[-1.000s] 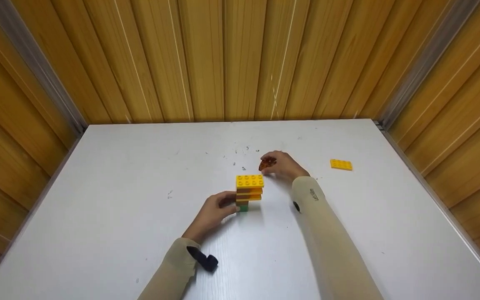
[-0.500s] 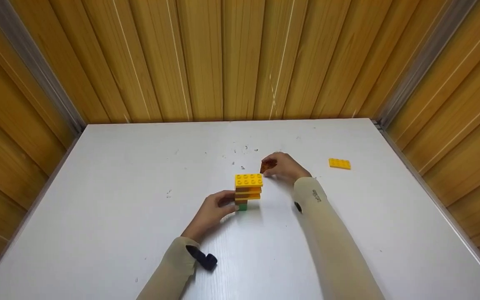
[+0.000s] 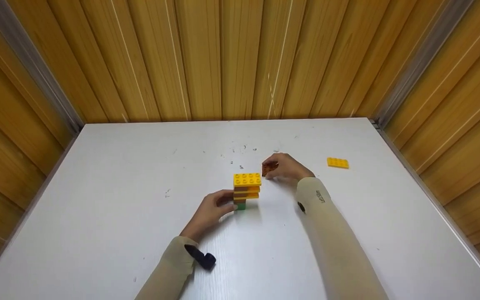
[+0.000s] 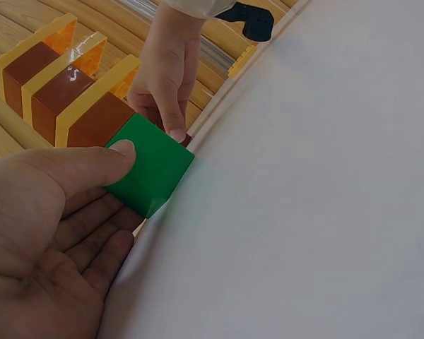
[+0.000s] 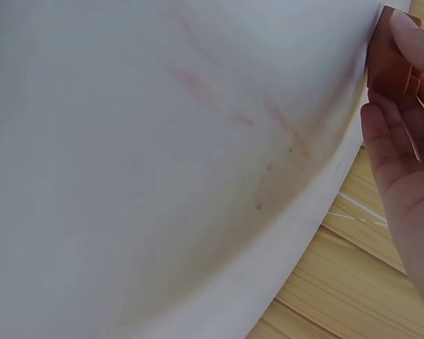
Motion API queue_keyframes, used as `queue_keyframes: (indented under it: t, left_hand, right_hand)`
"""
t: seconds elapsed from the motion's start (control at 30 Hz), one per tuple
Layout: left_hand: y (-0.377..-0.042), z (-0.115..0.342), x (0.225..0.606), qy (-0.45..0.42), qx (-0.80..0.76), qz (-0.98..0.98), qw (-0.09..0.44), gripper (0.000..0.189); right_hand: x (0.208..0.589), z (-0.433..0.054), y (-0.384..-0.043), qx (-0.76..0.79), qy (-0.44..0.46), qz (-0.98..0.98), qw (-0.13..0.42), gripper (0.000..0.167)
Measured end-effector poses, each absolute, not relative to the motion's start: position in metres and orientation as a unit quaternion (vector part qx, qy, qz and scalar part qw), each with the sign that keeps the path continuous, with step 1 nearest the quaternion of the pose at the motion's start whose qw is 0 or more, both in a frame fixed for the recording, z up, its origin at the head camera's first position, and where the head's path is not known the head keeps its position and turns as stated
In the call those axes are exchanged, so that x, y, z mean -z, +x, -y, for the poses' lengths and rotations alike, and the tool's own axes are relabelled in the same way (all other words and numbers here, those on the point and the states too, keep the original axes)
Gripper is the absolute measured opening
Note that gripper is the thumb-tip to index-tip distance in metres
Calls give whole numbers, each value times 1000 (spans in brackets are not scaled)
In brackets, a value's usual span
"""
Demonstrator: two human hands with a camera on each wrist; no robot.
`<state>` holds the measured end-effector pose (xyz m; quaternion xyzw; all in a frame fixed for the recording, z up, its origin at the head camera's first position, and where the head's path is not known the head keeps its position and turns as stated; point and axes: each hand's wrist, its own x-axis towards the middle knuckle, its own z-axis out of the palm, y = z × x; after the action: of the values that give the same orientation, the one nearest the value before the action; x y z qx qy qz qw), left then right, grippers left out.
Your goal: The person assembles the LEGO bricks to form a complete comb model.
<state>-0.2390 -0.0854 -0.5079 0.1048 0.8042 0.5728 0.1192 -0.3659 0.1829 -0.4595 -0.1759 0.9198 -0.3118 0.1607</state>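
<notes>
A tower of toy bricks (image 3: 247,179) stands on the white table, with yellow plates and brown bricks stacked in turn over a green brick (image 4: 152,161). My left hand (image 3: 208,214) grips it low down, thumb on the green brick and fingers partly hidden behind. Just beyond the tower, to the right, my right hand (image 3: 286,167) pinches a brown toy brick (image 5: 390,60) between thumb and fingers. In the head view that brick is partly covered by the hand, and its studs face left. The brick is close to the tabletop; whether it touches cannot be told.
A loose yellow toy brick plate (image 3: 338,163) lies studs up at the right of the white table (image 3: 119,175). Small dark marks dot the tabletop near the middle. Wood-patterned panels (image 3: 240,62) close off the back and both sides.
My right hand has shifted slightly right and nearer to me, turning the brown brick from a tilt to more upright. The left hand keeps its grip on the tower.
</notes>
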Motion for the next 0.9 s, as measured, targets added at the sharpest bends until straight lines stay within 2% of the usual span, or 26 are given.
queue_keyframes:
  t: [0.9]
  left_hand:
    - [-239,86,507,105,-576,-802,118,43]
  right_hand:
    - [423,-189,-352,312,-253,-904,151,44]
